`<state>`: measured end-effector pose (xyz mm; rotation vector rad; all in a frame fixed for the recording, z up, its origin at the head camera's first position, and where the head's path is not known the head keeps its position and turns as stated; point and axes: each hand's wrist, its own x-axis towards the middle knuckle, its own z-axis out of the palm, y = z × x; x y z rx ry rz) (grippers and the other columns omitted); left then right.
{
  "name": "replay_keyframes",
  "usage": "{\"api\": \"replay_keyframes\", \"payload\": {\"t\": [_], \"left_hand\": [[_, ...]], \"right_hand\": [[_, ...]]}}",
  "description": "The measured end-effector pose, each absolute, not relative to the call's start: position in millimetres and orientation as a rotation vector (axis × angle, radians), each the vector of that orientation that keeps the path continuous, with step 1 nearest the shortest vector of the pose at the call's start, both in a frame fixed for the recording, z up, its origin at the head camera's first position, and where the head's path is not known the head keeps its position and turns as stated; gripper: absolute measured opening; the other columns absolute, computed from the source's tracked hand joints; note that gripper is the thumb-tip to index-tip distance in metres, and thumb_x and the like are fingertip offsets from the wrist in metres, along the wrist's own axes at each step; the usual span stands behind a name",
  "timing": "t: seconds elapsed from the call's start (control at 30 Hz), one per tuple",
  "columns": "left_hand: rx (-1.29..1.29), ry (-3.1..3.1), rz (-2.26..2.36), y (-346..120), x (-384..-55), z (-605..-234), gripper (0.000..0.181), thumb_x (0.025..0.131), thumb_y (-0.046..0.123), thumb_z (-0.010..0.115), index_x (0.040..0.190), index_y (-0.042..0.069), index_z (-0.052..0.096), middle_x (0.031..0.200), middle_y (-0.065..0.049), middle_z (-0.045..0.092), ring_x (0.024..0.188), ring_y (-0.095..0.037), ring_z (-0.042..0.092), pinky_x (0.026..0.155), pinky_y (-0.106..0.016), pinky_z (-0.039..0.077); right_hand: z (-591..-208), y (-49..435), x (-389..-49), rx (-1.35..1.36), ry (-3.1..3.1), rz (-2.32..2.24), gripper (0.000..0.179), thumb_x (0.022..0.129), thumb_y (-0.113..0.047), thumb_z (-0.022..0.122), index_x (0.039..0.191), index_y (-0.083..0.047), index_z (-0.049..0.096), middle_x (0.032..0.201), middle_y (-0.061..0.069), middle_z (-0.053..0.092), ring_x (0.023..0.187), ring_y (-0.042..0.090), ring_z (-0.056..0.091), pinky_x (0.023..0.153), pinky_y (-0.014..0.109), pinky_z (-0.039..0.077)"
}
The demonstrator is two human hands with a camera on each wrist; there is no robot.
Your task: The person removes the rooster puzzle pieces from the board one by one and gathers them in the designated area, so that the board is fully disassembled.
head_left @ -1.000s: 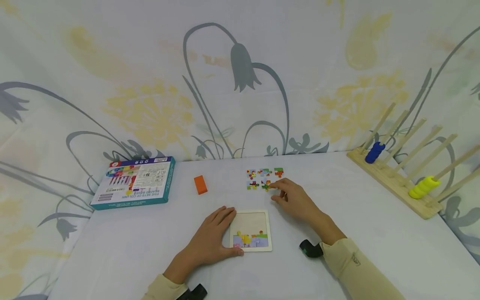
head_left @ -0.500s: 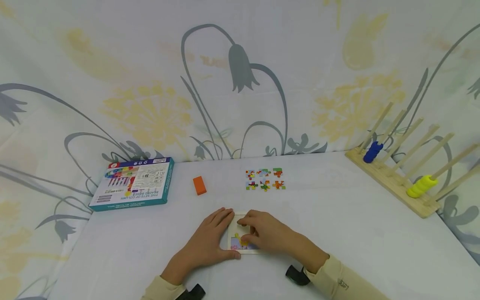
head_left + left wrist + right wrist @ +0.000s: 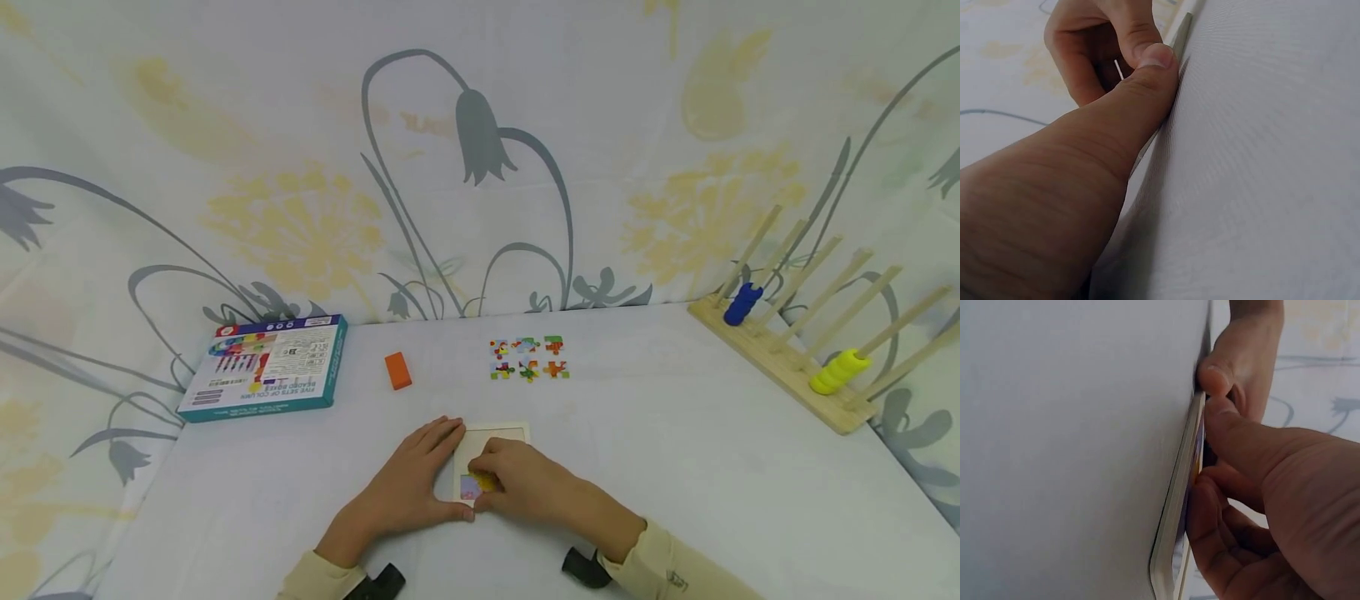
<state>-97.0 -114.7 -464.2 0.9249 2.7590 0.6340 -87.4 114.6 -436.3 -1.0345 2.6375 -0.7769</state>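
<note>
A small square puzzle tray [image 3: 491, 432] lies on the table with a row of lilac and yellow pieces along its near side. My left hand [image 3: 408, 475] rests against it, fingers extended along the left edge and thumb at the near edge. Over the tray, my right hand [image 3: 528, 487] has its thumb and curled fingers at a yellow puzzle piece [image 3: 486, 482], pinching it; the hand hides the right part of the row. In the right wrist view, the thumb and fingers meet low over the tray's side [image 3: 1172, 531].
Loose puzzle pieces [image 3: 528, 368] lie in two neat rows beyond the tray. An orange block [image 3: 398, 371] and a teal-edged box [image 3: 266, 367] are to the left. At the right stands a wooden peg rack [image 3: 783, 367] with blue and yellow beads.
My right hand has come from the loose pieces back toward me onto the tray, and its fingers have closed at the yellow piece. The left hand has stayed at the tray.
</note>
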Motion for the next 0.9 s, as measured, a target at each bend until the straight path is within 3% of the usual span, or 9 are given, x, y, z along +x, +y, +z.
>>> {"api": "replay_keyframes", "payload": {"t": [0.3, 0.9], "left_hand": [[0.927, 2.760, 0.650, -113.7, -98.8, -463.9, 0.113, 0.075, 0.072, 0.077, 0.160, 0.011, 0.034, 0.166, -0.003, 0.034, 0.156, -0.027, 0.027, 0.126, -0.053, 0.028], [0.907, 2.760, 0.654, -113.3, -97.4, -463.5, 0.113, 0.075, 0.071, 0.077, 0.160, 0.011, 0.035, 0.166, -0.002, 0.034, 0.156, -0.028, 0.027, 0.126, -0.054, 0.028]], "right_hand": [[-431.9, 108.8, -82.9, -0.906, 2.679, -0.807, 0.042, 0.083, -0.024, 0.086, 0.116, -0.001, 0.072, 0.090, -0.002, 0.061, 0.073, 0.001, 0.043, 0.062, 0.015, 0.041], [-434.5, 105.9, -82.2, -0.831, 2.663, -0.911, 0.039, 0.078, -0.018, 0.090, 0.108, -0.005, 0.068, 0.087, -0.006, 0.058, 0.077, 0.001, 0.047, 0.067, 0.017, 0.045]]}}
